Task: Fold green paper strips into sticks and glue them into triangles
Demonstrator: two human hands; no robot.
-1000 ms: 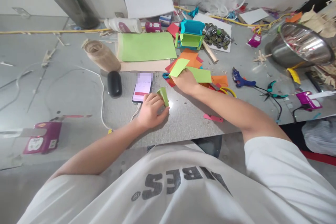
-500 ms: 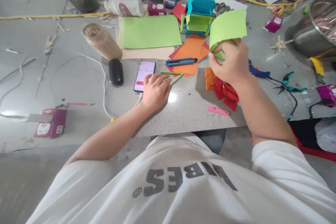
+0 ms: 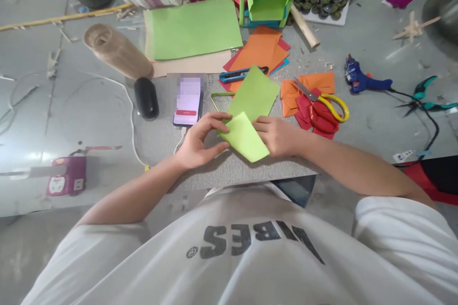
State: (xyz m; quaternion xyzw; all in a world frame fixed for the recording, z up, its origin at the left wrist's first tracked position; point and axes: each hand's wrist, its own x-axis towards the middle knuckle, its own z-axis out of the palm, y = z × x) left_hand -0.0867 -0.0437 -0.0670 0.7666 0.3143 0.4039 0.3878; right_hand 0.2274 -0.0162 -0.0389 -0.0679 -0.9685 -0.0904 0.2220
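Note:
A light green sheet of paper (image 3: 255,93) lies in front of me, its near part folded over into a paler flap (image 3: 246,138). My left hand (image 3: 204,142) pinches the flap's left edge between thumb and fingers. At the flap's right side is my right hand (image 3: 277,136), its fingers curled against the paper and partly hidden by it. A bent green paper strip (image 3: 214,100) pokes out left of the sheet. Beyond it, a blue utility knife (image 3: 232,76) rests on orange paper (image 3: 260,47). Yellow-and-red scissors (image 3: 324,105) lie over folded orange and red paper pieces right of my right hand.
Left of the sheet are a phone (image 3: 188,100), a black mouse-shaped object (image 3: 146,97) and a brown roll (image 3: 118,52). A green sheet stack (image 3: 195,28) and a blue-green paper box (image 3: 270,2) stand behind. To the right lie a glue gun (image 3: 367,76) and pliers (image 3: 424,97).
My right hand has brought the green paper down from the upper right to the table before me. The paper is folded over now, and my left hand has come off the strip onto it.

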